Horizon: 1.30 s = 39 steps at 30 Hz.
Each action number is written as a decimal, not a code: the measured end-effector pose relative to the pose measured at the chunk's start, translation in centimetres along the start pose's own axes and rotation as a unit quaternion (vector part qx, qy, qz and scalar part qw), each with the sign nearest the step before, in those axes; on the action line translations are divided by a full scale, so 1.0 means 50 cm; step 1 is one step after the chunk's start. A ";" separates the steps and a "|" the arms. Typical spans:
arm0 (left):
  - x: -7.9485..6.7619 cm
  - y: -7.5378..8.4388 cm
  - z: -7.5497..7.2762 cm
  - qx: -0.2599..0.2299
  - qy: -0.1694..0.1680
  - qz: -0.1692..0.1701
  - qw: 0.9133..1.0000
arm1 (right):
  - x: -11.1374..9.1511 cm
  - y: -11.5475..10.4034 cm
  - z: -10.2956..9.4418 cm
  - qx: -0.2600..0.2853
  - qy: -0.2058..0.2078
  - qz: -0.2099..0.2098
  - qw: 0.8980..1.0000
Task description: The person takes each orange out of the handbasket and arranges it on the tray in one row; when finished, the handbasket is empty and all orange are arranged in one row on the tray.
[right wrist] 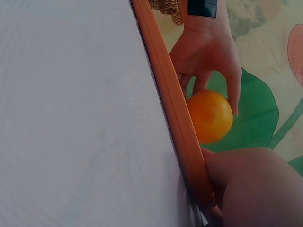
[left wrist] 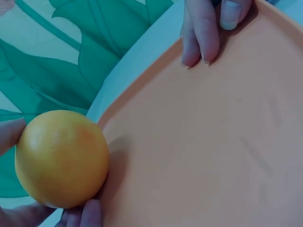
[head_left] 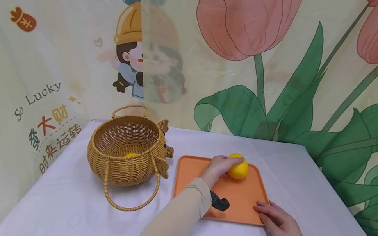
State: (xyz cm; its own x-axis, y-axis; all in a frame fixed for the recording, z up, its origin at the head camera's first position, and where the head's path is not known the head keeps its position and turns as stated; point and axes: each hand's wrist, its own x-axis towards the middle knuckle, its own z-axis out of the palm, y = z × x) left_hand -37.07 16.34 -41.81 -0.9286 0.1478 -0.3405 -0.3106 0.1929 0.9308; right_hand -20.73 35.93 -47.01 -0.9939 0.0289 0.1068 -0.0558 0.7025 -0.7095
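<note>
In the head view my left hand [head_left: 220, 167] holds a round yellow-orange orange [head_left: 238, 169] over the far part of the orange tray [head_left: 235, 200]. In the left wrist view, its thumb and fingers lie on opposite sides of the orange [left wrist: 61, 158], which overlaps the tray's rim. My right hand [head_left: 283, 228] rests at the tray's near right corner. Its fingers [left wrist: 203, 33] reach over the rim with their tips on the tray's inner surface.
Left of the tray stands a wicker basket [head_left: 120, 172] shaped like a pig, its near handle hanging down onto the white tablecloth [head_left: 68, 205]. A yellow thing [head_left: 131, 154] lies inside it. Behind the table hangs a printed curtain [head_left: 172, 21].
</note>
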 end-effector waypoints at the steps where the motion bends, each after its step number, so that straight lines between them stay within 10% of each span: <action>1: 0.000 0.000 0.000 0.003 -0.001 0.000 1.000 | 0.000 0.000 0.000 0.000 0.000 0.001 1.000; 39: -0.005 -0.004 -0.008 -0.004 0.000 0.015 1.000 | 0.000 0.001 0.003 0.004 0.004 -0.003 1.000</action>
State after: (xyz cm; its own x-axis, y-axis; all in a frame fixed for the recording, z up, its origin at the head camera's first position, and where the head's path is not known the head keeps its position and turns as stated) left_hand -36.87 15.86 -41.89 -0.9372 0.1541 -0.3129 -0.2845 0.1813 0.9414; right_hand -20.77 35.85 -47.14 -0.9927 0.0302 0.1165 -0.0626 0.6972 -0.7142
